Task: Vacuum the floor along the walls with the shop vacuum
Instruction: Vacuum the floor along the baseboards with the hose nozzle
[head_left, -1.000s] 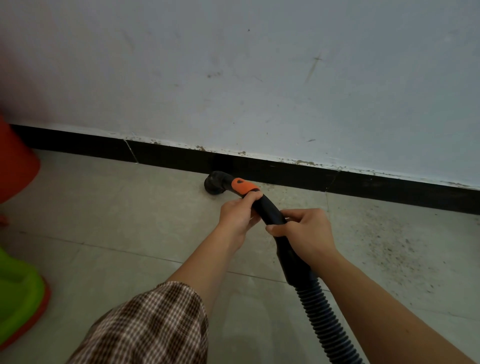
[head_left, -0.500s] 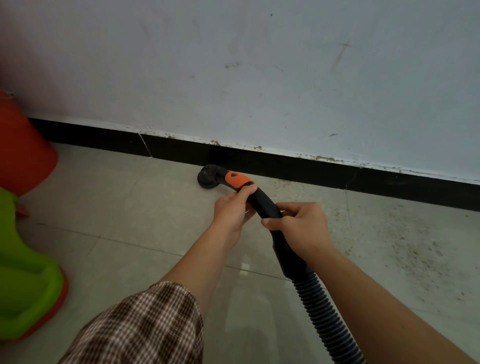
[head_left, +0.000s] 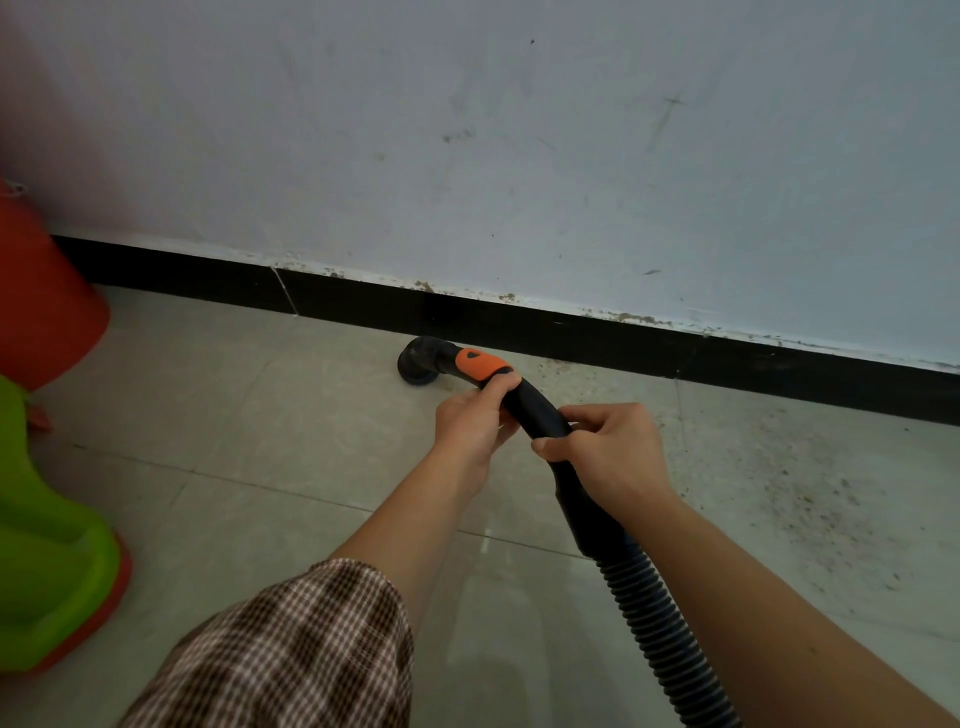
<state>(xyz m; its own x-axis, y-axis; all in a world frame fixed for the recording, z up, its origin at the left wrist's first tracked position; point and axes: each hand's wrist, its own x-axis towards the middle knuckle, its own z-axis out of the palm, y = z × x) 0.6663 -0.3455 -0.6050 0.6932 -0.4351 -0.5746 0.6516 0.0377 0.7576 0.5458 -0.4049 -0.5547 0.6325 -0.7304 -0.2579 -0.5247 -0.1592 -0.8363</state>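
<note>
1. Pale glossy floor (head_left: 260, 415) tiles with thin grout lines; dark grit (head_left: 810, 499) scattered at right, near the baseboard.
2. Behind, a scuffed white wall (head_left: 519, 156) over a black baseboard (head_left: 623, 338), paint chipped along the joint.
3. At the left edge, a red tub (head_left: 47, 312) and a green plastic piece (head_left: 47, 545) with a red lower edge, both cut off; insides out of sight.
4. Down on the floor, just beside the baseboard: round black nozzle (head_left: 418, 364), on a curved wand (head_left: 537, 413) with an orange band (head_left: 480, 365).
5. Curled round the wand just behind the band: left hand (head_left: 470, 423), checked sleeve (head_left: 291, 649) up the forearm.
6. Gripping the wand further back, ahead of the ribbed hose (head_left: 654, 613): right hand (head_left: 608, 452), fingers wrapped over it.
</note>
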